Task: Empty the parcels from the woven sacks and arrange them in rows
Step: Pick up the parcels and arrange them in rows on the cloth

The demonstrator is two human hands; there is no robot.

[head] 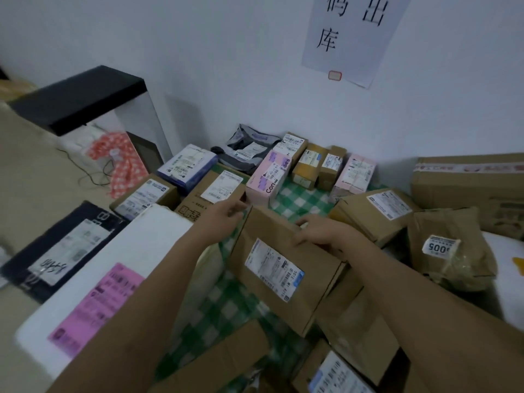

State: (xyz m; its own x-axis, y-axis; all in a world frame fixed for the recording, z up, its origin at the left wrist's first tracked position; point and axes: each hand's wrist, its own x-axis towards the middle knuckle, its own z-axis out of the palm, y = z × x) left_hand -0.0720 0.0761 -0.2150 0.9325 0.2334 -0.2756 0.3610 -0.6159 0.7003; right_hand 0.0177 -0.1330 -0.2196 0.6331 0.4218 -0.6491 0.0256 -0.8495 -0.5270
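- The green checked cloth (pixel 300 198) covers the floor, apparently so parcels have a clean sorting area.
- A row of small parcels (pixel 320 163) lines the wall, labels up, probably for easy reading.
- The cardboard parcel (pixel 286 268) sits mid-cloth, tilted, between both hands.
- The right hand (pixel 320 232) has its grip on the top edge; the left hand (pixel 226 212) pinches the far corner, seemingly steering it toward a row.

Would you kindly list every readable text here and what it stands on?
"码 出 库": wall sign.
"Con…ses", partly covered: pink box.
"5005", upside down: sticker on the brown bag.
"501E M1 A21": label on the held carton.
Other shipping labels: too blurred.
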